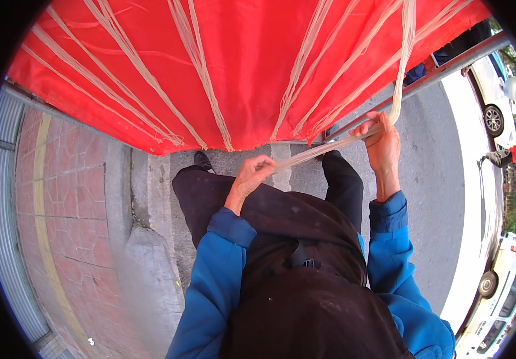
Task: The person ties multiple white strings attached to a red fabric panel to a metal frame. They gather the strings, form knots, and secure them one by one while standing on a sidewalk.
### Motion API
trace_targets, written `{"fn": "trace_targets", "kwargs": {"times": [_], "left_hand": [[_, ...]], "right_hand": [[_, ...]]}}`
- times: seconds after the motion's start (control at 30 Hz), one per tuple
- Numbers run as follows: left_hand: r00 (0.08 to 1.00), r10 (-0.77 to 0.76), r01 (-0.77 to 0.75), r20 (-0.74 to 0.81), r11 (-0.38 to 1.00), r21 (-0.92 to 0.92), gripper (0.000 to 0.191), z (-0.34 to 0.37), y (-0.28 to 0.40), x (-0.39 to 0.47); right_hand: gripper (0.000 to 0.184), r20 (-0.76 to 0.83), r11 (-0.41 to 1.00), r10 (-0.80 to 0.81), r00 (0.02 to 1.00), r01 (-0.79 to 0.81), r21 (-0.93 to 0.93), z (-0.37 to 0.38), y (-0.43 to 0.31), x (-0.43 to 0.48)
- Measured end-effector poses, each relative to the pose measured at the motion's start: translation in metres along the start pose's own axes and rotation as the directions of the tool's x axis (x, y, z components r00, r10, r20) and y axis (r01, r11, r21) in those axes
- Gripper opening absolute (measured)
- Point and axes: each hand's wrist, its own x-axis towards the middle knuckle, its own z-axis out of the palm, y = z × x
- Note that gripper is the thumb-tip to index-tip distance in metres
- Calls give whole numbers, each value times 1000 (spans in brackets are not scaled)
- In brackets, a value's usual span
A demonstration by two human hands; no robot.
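A bundle of pale cream threads (pixel 323 150) is stretched between my two hands, just in front of a sheet of bright red cloth (pixel 251 67). My left hand (pixel 251 175) pinches the bundle's near end between thumb and fingers. At its bend, the same bundle passes through the fingers of my right hand (pixel 383 141), which is raised higher and to the right. From there it runs up over the cloth's right side. Other thread bundles, such as a left one (pixel 141 76) and a middle one (pixel 202 67), lie fanned across the red cloth, their ends near its lower edge.
A metal rail (pixel 469 60) runs along the cloth's right side. Left of me are a kerb (pixel 139 179), red paving (pixel 74 188) and a corrugated metal wall (pixel 0 179). Grey road (pixel 433 179) lies to the right, with a white van (pixel 505 291) and a car (pixel 491 94) beyond.
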Motion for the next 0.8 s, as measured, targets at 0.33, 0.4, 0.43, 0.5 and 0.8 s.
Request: {"fn": "trace_targets", "kwargs": {"times": [0.33, 0.4, 0.43, 0.5, 0.8], "left_hand": [[991, 104, -93, -85, 988, 122, 5, -1, 37, 0], [993, 108, -89, -55, 957, 278, 9, -8, 56, -6], [986, 161, -139, -38, 929, 342, 10, -11, 68, -10], [976, 216, -191, -6, 873, 448, 11, -16, 94, -18], [868, 443, -438, 226, 467, 768, 13, 6, 165, -46]], "right_hand": [[32, 27, 985, 31, 999, -26, -170, -17, 9, -3], [31, 48, 962, 26, 999, -12, -273, -19, 12, -5], [33, 70, 940, 11, 997, 14, -341, -17, 11, -6], [40, 124, 840, 32, 992, 40, -541, -10, 8, -10], [39, 705, 951, 286, 649, -105, -289, 57, -34, -65]]}}
